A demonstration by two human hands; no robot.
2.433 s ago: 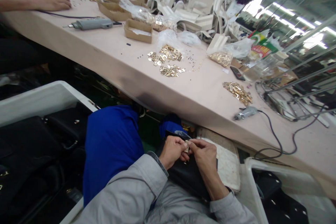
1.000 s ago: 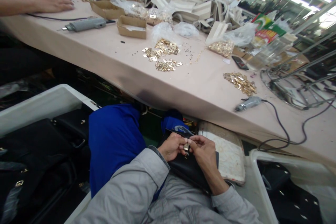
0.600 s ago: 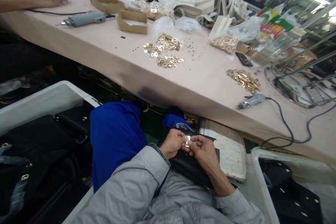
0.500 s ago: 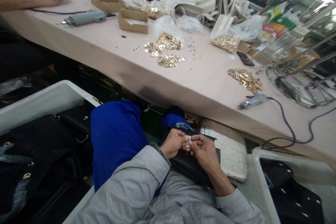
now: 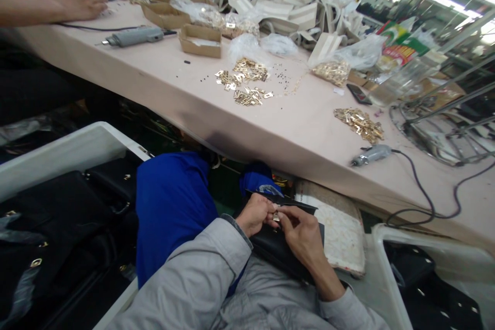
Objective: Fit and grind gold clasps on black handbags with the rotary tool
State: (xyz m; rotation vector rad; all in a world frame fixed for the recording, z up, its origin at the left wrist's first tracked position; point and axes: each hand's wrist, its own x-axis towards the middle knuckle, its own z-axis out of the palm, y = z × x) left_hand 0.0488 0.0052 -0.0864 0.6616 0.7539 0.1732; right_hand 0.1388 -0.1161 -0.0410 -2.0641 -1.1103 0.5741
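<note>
On my lap lies a black bag (image 5: 278,252), its flap raised toward the table. My left hand (image 5: 256,215) is closed, pinching a small gold metal plate (image 5: 276,218) over the bag. From the other side, my right hand (image 5: 303,232) pinches the same plate with thumb and fingertips. The fingers cover much of the plate, so its exact fit against the bag cannot be made out. Piles of similar gold plates (image 5: 247,95) lie on the table (image 5: 301,118), and another gold pile (image 5: 359,124) lies farther right.
A grey electric screwdriver (image 5: 373,154) with a black cable rests near the table edge; a second screwdriver (image 5: 135,36) lies left, by a co-worker's hand (image 5: 79,1). White bins (image 5: 116,136) holding black bags flank me. A cardboard box (image 5: 200,41) and plastic bags stand behind.
My right hand's fingers have shifted on the plate, which now looks tilted and a little lower between both hands. The whole view has shifted slightly. The screwdrivers stay put.
</note>
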